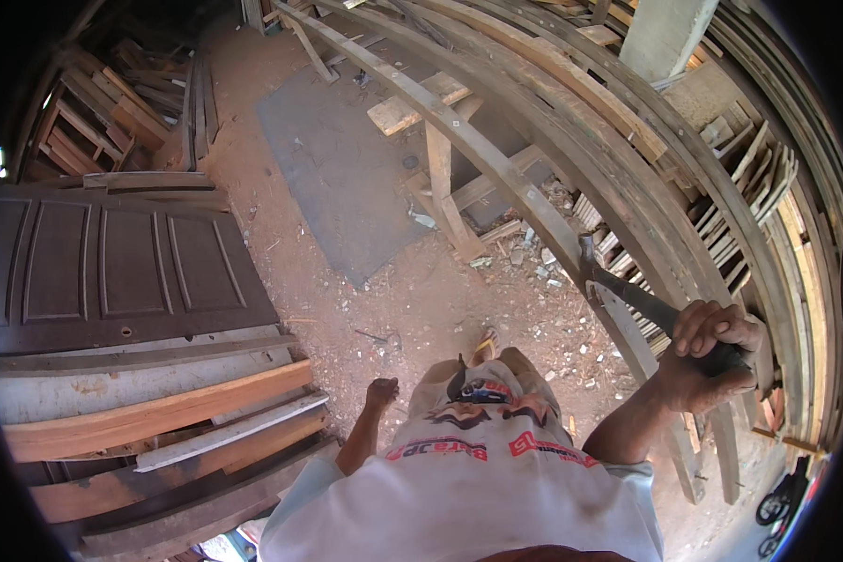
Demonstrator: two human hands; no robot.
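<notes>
Here | our right hand (717, 345) closes round the hammer (635, 298) at its handle end, likely for leverage | its head at the long beam (525, 190), right | our left hand (382, 393) curled, contents we cannot tell

White tee (440, 515), kinda smudged, with big red lettering (454, 451) and a dark, blue-and-red print (482, 391) across the front. Sleeves (302, 489) are pale bluish-grey. Beige bottoms (536, 373), plus what looks like a sandal (484, 346) with yellow straps.
</notes>
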